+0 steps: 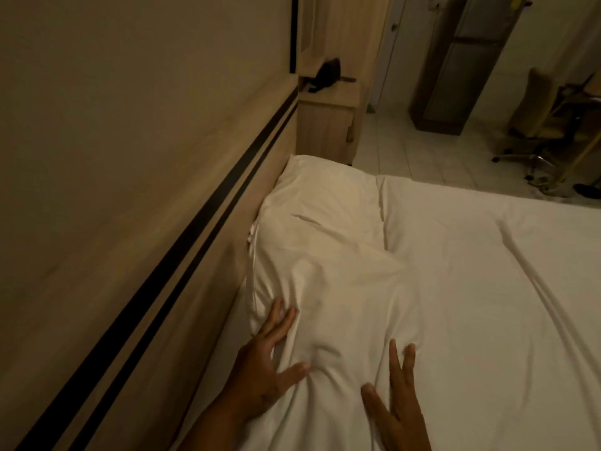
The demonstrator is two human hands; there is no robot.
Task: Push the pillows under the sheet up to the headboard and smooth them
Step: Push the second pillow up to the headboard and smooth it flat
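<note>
Both hands lie flat with fingers spread, gripping nothing: left hand (263, 362) near the headboard (182, 255), right hand (398, 395) farther from it. The pillows (325, 255) bulge under the sheet (471, 288), against the headboard. Press evenly; stroke wrinkles outward. No containers appear.

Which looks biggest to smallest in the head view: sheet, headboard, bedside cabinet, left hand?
1. Headboard and sheet: each fills a large part of the frame, too close to rank.
2. Bedside cabinet and left hand: similar apparent size; the hand is nearer the camera, so unsure.
</note>
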